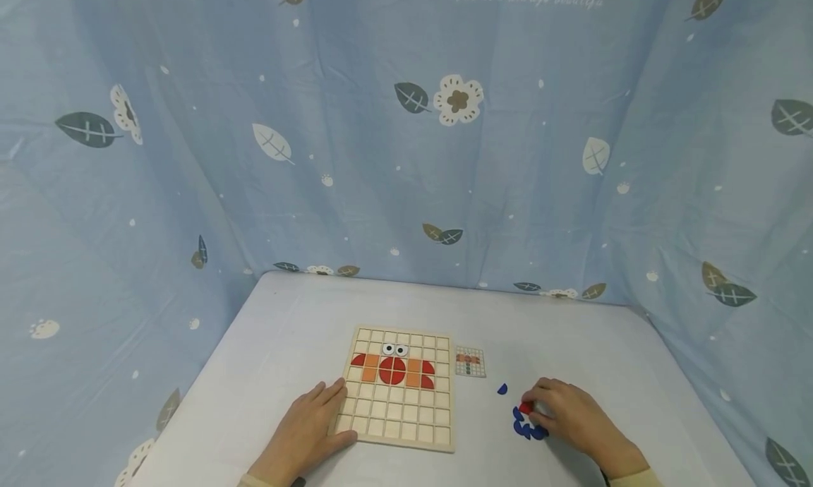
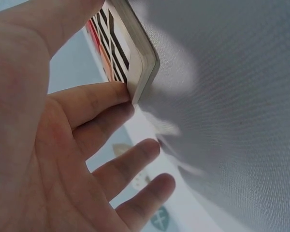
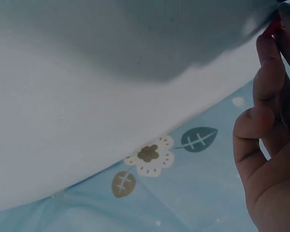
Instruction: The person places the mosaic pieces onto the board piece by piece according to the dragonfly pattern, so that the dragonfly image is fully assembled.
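My left hand (image 1: 305,427) rests at the lower left corner of a wooden grid board (image 1: 379,409). Its index fingertip touches the side edge and the thumb lies by the bottom edge, fingers fairly straight. On the board are two eye pieces (image 1: 395,349), red quarter pieces forming a circle (image 1: 392,375), orange pieces (image 1: 370,373) and more red quarters (image 1: 428,382) at the sides. Right of the board, my right hand (image 1: 574,416) pinches a red piece (image 1: 526,407) between thumb and fingers, over a cluster of blue pieces (image 1: 522,429). The hand partly hides the cluster.
A small pattern card (image 1: 470,371) lies against the board's right side, showing a gridded picture. One blue piece (image 1: 502,389) lies apart from the cluster. The white table (image 1: 305,317) ends at a blue patterned curtain (image 1: 381,190) at the back and sides.
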The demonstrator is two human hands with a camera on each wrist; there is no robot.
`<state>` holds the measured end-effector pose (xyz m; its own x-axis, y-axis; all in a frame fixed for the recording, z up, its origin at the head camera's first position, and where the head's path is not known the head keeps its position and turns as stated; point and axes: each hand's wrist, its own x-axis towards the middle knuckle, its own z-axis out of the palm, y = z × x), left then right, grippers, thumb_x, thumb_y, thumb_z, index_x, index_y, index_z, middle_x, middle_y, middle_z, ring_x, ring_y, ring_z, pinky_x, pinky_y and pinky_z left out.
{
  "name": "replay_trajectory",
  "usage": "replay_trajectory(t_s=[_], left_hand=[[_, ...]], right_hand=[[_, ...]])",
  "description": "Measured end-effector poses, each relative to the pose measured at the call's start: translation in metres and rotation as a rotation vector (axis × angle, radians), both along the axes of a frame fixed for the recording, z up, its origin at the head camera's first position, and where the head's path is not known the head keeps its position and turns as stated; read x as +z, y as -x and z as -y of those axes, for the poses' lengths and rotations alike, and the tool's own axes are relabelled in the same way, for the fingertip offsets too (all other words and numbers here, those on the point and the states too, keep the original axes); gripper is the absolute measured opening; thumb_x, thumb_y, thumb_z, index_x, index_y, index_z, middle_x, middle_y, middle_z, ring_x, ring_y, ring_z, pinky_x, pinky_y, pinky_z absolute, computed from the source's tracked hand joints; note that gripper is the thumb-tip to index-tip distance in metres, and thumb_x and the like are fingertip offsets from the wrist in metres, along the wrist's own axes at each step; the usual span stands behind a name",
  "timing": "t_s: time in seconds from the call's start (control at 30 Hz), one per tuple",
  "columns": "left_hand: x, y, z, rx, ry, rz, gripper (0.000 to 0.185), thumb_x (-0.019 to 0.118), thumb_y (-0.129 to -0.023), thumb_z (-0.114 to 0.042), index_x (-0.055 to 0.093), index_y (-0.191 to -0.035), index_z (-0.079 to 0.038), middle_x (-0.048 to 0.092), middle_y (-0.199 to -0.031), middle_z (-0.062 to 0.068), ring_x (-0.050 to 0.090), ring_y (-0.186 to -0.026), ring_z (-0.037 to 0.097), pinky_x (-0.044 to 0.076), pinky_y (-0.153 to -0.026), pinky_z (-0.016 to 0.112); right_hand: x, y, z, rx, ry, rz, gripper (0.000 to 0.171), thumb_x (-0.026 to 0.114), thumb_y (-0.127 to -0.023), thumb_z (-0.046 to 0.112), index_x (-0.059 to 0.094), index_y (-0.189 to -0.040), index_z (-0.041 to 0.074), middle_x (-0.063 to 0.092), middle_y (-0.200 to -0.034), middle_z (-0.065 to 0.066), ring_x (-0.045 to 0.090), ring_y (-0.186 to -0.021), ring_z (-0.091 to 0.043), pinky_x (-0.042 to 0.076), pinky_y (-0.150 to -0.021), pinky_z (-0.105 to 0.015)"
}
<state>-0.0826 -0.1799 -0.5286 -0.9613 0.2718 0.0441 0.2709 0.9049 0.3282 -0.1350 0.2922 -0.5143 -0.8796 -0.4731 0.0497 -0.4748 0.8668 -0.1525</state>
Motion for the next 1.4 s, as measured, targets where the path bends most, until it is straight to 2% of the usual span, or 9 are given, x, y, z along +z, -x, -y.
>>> replay_trajectory(t_s=[0.2, 0.37, 0.63, 0.9, 1.2, 1.4], left_hand=[[-0.001, 0.000, 0.000, 0.007, -0.005, 0.003, 0.082, 0.078, -0.082, -0.055, 0.059, -0.139, 0.001, 0.053, -0.149, 0.012, 0.047, -0.136, 0.043, 0.040, -0.109, 0.059], [-0.001, -0.001, 0.000, 0.007, -0.002, -0.018, 0.081, 0.077, -0.083, -0.055, 0.060, -0.139, 0.000, 0.054, -0.149, 0.012, 0.047, -0.136, 0.043, 0.041, -0.109, 0.059], [0.000, -0.002, 0.002, 0.002, -0.014, -0.023, 0.078, 0.077, -0.084, -0.053, 0.060, -0.138, 0.000, 0.055, -0.147, 0.012, 0.046, -0.137, 0.043, 0.040, -0.110, 0.059], [-0.001, -0.002, 0.003, -0.001, -0.028, -0.008, 0.078, 0.078, -0.083, -0.052, 0.060, -0.138, 0.000, 0.055, -0.148, 0.012, 0.046, -0.137, 0.043, 0.039, -0.110, 0.060], [-0.003, -0.002, 0.002, 0.011, -0.010, 0.002, 0.079, 0.077, -0.084, -0.053, 0.059, -0.140, -0.001, 0.054, -0.149, 0.010, 0.045, -0.138, 0.041, 0.039, -0.111, 0.058], [-0.004, -0.002, 0.003, 0.003, 0.002, -0.049, 0.076, 0.078, -0.084, -0.052, 0.062, -0.137, -0.001, 0.056, -0.147, 0.010, 0.047, -0.137, 0.041, 0.040, -0.110, 0.057]], right_hand=[[0.003, 0.002, 0.005, 0.046, 0.069, -0.141, 0.027, 0.090, -0.075, 0.026, 0.077, -0.098, 0.024, 0.065, -0.095, 0.015, 0.063, -0.085, -0.004, 0.060, -0.074, -0.030], [0.006, 0.005, 0.022, 0.117, 0.160, -0.235, 0.031, 0.092, -0.072, 0.022, 0.076, -0.099, 0.025, 0.065, -0.096, 0.015, 0.065, -0.085, -0.005, 0.060, -0.070, -0.030], [0.014, 0.013, 0.067, 0.173, 0.244, -0.275, 0.030, 0.090, -0.077, 0.024, 0.075, -0.102, 0.027, 0.064, -0.099, 0.016, 0.064, -0.085, -0.004, 0.059, -0.070, -0.028], [0.022, 0.023, 0.114, 0.255, 0.317, -0.299, 0.027, 0.087, -0.081, 0.028, 0.076, -0.106, 0.027, 0.067, -0.109, 0.011, 0.066, -0.100, -0.007, 0.060, -0.082, -0.031], [0.025, 0.034, 0.160, 0.351, 0.349, -0.302, 0.029, 0.086, -0.083, 0.028, 0.076, -0.109, 0.022, 0.067, -0.106, 0.009, 0.065, -0.093, -0.006, 0.058, -0.075, -0.026], [0.026, 0.041, 0.187, 0.401, 0.369, -0.310, 0.029, 0.085, -0.084, 0.029, 0.076, -0.110, 0.021, 0.068, -0.108, 0.006, 0.066, -0.095, -0.008, 0.058, -0.076, -0.026]])
